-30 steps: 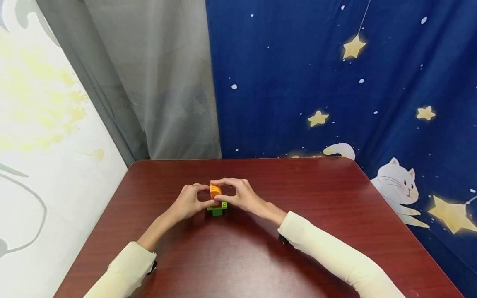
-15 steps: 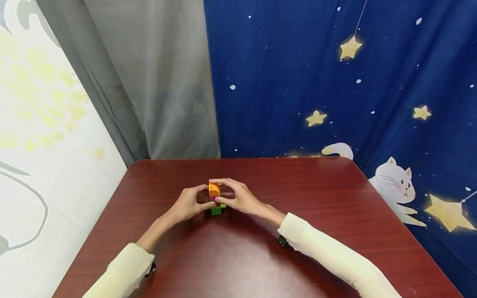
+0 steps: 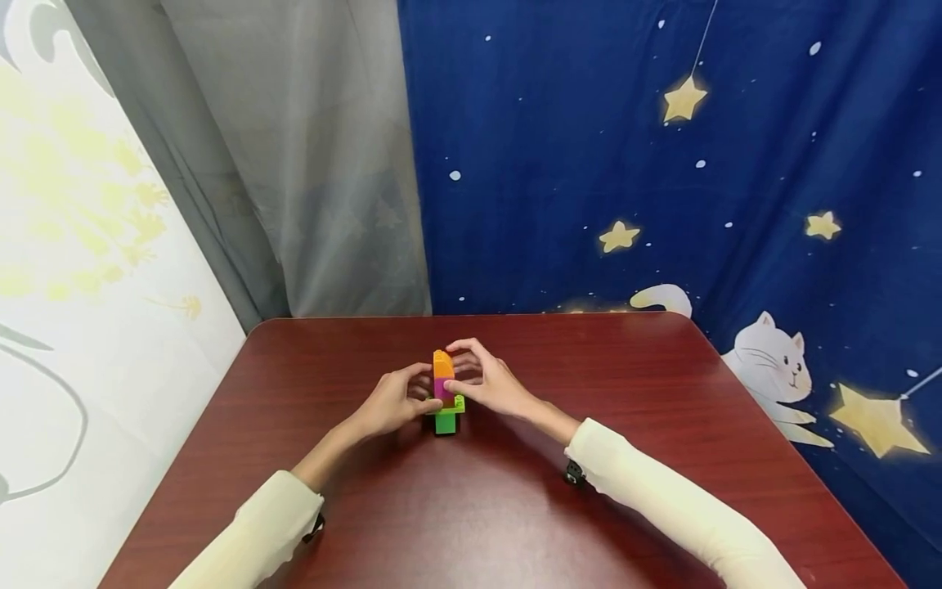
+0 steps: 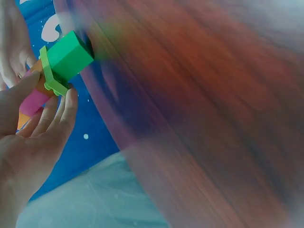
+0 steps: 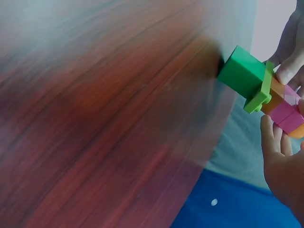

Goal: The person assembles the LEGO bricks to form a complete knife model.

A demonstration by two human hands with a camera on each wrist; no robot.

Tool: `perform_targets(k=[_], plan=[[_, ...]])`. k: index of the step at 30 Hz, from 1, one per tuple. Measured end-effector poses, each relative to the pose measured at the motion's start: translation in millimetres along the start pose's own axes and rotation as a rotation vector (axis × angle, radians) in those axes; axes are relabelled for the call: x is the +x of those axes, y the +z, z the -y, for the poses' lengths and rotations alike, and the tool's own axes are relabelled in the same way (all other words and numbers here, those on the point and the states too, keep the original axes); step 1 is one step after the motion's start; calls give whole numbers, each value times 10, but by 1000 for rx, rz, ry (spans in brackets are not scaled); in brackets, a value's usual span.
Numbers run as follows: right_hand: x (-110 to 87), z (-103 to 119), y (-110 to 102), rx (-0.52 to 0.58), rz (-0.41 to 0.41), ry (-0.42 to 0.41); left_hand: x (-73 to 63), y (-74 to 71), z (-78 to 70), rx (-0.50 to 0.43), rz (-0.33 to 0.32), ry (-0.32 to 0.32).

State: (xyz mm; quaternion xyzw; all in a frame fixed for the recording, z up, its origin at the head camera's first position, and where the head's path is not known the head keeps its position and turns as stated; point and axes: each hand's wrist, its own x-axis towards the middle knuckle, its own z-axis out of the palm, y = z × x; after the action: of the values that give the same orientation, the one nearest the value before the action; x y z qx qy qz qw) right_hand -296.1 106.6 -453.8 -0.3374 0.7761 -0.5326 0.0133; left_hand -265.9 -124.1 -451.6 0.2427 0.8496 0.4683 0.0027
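Note:
A small tower of toy building bricks stands upright on the table in the head view. Its foot is a green brick [image 3: 445, 423], under a wider lime-green plate [image 3: 459, 406]. Higher come an orange brick [image 5: 273, 97], pink bricks [image 3: 442, 389] and an orange top brick [image 3: 442, 363] with a curved side. My left hand [image 3: 395, 401] holds the tower low on the left, thumb in front and fingers behind. From the right, my right hand [image 3: 504, 388] grips it, its thumb on the pink part and its fingers behind. The hands partly cover the middle bricks.
The reddish-brown wooden table [image 3: 486, 507] extends on all sides of the tower. Behind its far edge hang a grey curtain [image 3: 353, 204] and a blue star-patterned curtain [image 3: 530, 204]. A white printed panel [image 3: 110, 245] stands on the left.
Both hands and the tower have shifted slightly to the right, and the tower looks turned a little. My right thumb is higher on it, and more of the pink part shows.

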Motion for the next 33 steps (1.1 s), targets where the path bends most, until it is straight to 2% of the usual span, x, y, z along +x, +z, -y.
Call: perform_targets(k=[10, 18, 26, 33], plan=[[11, -197, -132, 116, -4, 96, 219, 92, 45, -39, 15, -64], [110, -297, -188, 95, -28, 171, 375, 114, 133, -114, -12, -156], [160, -379, -188, 42, -83, 296, 485, 173, 197, -100, -46, -226], [155, -450, -167, 23, -85, 333, 524, 208, 236, -71, -34, -239]])
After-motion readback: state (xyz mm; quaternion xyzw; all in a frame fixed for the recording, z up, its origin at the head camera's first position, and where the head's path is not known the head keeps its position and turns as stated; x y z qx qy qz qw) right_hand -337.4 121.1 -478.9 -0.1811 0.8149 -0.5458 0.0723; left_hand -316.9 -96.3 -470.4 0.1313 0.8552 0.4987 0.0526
